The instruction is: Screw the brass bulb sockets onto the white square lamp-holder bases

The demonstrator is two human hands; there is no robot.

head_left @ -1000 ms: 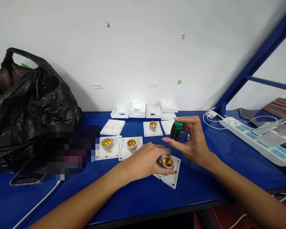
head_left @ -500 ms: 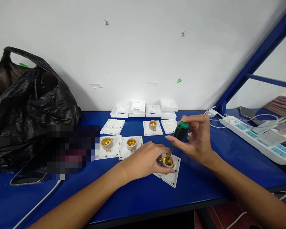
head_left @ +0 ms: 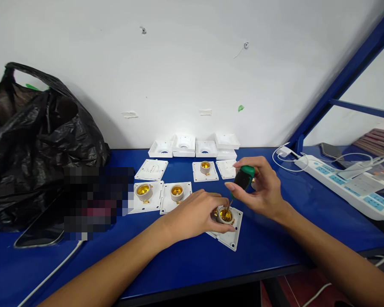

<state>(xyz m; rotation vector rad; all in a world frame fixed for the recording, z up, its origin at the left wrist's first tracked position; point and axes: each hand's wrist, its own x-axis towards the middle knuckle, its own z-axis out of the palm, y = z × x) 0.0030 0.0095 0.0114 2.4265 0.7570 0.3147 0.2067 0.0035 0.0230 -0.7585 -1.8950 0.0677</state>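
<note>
Pale socket (head_left: pixel 225 216), likely stiff, brittle, best held round its sides: my left hand (head_left: pixel 193 214) clasps it, right hand (head_left: pixel 265 192) grips screwdriver (head_left: pixel 242 178).

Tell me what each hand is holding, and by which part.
Right hand: the screwdriver, by its green-and-black handle. Left hand: the lamp socket, gripped around its outer rim.

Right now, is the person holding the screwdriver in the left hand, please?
No, the right hand grips the screwdriver, while the left hand steadies the socket.
</note>
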